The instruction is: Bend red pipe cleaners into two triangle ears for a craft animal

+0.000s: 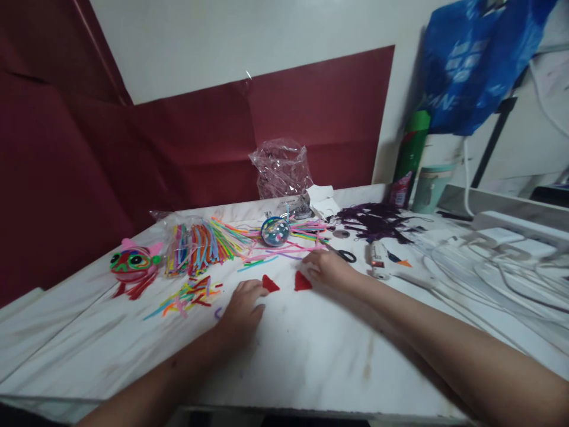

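Observation:
Two small red fuzzy triangular pieces lie on the white marbled table in front of me, a short gap between them. My left hand (243, 305) rests low over the table with its fingertips at the edge of the left red piece (269, 284); its thumb is held apart from the fingers. Bent fingers of my right hand (326, 270) are closed at the upper edge of the right red piece (303, 281). Just beyond the hands sits a clear round ball (275, 232) with a blue rim and coloured spots inside, among loose pipe cleaners (262, 259).
Left of centre are bundled pipe cleaners (200, 246), cut pieces (189, 296) and a pink-red fish-like craft figure (133, 264). Behind stands a crumpled clear bag (284, 169). To the right are black-handled scissors (347, 256), dark purple strands (376, 222), a glue gun (377, 256) and white cables (484, 267).

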### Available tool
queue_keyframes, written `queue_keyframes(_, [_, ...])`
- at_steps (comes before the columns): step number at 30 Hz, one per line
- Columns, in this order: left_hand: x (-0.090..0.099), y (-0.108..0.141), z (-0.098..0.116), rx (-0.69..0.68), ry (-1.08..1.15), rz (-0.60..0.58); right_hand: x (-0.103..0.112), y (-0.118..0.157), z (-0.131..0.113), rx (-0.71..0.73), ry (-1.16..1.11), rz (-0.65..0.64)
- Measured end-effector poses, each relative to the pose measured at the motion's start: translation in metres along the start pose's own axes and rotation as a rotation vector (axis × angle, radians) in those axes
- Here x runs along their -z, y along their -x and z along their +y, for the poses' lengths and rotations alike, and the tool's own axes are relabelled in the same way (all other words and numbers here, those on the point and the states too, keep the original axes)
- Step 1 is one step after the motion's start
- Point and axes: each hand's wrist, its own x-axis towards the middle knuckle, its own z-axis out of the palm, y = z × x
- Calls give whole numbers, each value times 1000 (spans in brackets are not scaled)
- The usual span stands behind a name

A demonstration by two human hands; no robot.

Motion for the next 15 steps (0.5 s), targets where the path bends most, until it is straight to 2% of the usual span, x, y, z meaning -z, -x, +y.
queue_keyframes(4, [24,42,-6,45,106,-2,19,-6,8,-82,-45,160])
queue_keyframes(7, [35,75,-4,76,143,-89,34,-6,7,-92,-62,208])
queue_keyframes(9, [37,90,-2,70,137,-97,43,0,-1,-58,-70,190])
queue_keyframes(12, [34,97,2,66,132,-55,52,23,-19,15,-70,117])
queue_keyframes(15, [32,97,6,89,128,-16,48,53,-34,37,-48,54])
